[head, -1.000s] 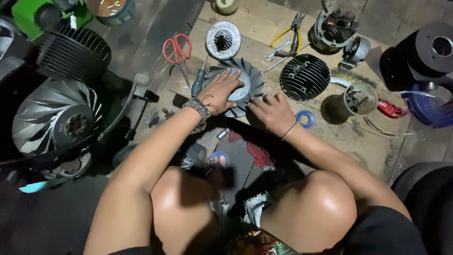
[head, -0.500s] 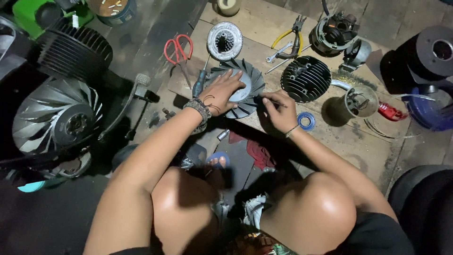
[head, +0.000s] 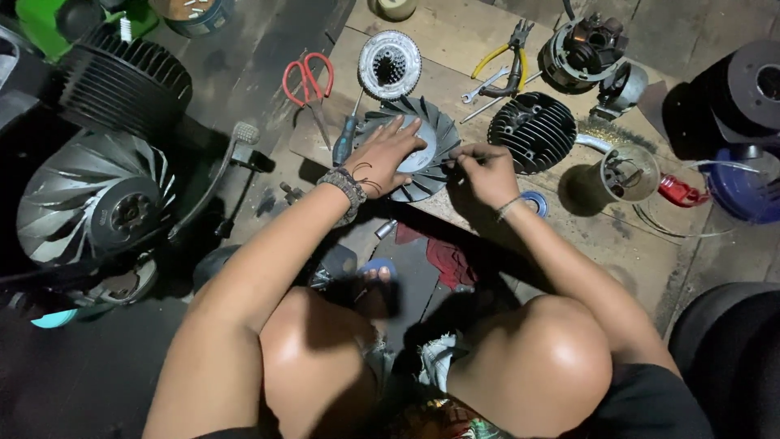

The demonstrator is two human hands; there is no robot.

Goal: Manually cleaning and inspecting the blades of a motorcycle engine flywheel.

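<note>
**While Pinning the Fan Wheel Flat, Working the Rim With Fingertips**

While bracing the round grey metal fan wheel with curved blades (head: 422, 158), best kept pressed flat on the pale wooden board (head: 455, 57) so nothing rocks or spins. Judging from the pose: steady downward weight through the palm, small careful fingertip moves at the blade edge, wrist kept low.

Left hand (head: 382, 158), banded at the wrist: fingers spread wide and laid flat across the wheel's left half and hub, pressing down, gripping nothing.

Right hand (head: 486, 172): fingers drawn together in a pinch at the wheel's right rim, tips touching the blades; whether something small sits between them cannot be told.

Around the wheel:
- just left, a blue-handled screwdriver (head: 345, 140);
- further left, red-handled scissors (head: 308, 79);
- above, a round white and black toothed disc (head: 390, 63);
- right, a black finned dome-shaped cylinder head (head: 532, 132);
- upper right, yellow-handled pliers (head: 504, 58);
- right of the pinching hand, a blue tape roll (head: 534, 203);
- far left, on the dark floor, a larger silver bladed fan housing (head: 93, 207).
</note>
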